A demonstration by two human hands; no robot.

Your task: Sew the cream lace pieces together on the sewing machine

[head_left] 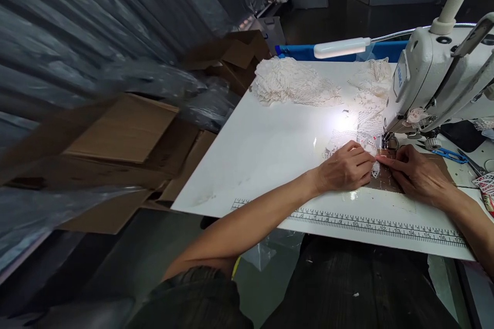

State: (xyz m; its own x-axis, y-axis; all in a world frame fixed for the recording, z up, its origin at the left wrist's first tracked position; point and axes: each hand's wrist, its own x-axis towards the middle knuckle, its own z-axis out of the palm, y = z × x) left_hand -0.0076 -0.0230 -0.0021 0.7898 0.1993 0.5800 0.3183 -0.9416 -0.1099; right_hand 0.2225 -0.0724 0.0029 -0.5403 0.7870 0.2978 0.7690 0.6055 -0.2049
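At the sewing machine's needle, my left hand (349, 167) is closed on a piece of white lace (375, 168), its fingertips bent down at the table. From the other side, my right hand (420, 175) meets it, with one finger reaching to the lace and the others curled. The fingertips of both hands nearly touch, just in front of the presser foot (388, 140). More lace (370, 118) runs back from there along the machine's left side. A brown plate (386, 181) lies under the hands. My fingers partly hide the gripped lace.
The white sewing machine (415, 77) stands at the right, beside a lamp (341, 48). A lace heap (289, 82) lies at the table's back. Blue-handled snips (450, 154) lie right of the needle. A printed ruler (355, 224) borders the front edge; cardboard boxes (123, 128) stand left.
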